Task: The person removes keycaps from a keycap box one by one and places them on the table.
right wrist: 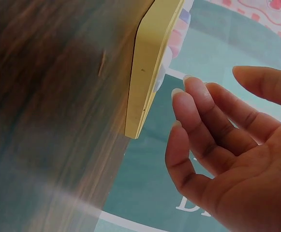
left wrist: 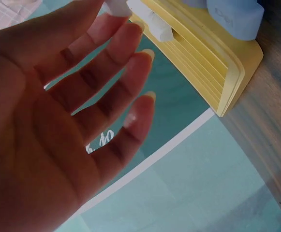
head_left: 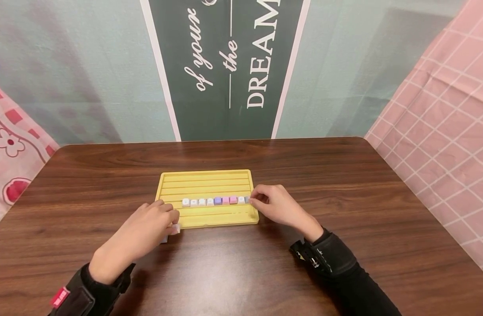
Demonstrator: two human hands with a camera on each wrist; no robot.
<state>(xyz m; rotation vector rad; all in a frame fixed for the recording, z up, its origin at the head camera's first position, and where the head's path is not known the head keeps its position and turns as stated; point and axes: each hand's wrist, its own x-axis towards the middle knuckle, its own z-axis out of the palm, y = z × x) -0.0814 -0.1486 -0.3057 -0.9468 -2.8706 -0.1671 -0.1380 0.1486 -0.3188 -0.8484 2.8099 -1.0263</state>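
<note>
Your left wrist camera caught what the head view mostly hid: a blue-grey keycap (left wrist: 234, 17) marked "Del" just beside the yellow tray (head_left: 206, 177), with part of a second one next to it. From the head, only a grey corner showed below your left hand (head_left: 140, 230). That wrist camera also showed your thumb and index finger pinching a white keycap (left wrist: 117, 7), the other fingers loosely bent and apart. Your right wrist camera showed your right hand (head_left: 279, 206) with thumb and fingers parted and nothing between them, a gap that the head view left unclear.

Only the head view took in the whole row of keycaps (head_left: 218, 201), running along the ridged tray on the dark wood tabletop (head_left: 324, 175): four white, one purple, two pink, another white and a grey keycap (head_left: 247, 199) at the right end. The row lay between your hands. Your right fingertips were right by that grey end, though touching or not could not be told; the pinched white keycap was at the tray's near edge, toward its left corner.
</note>
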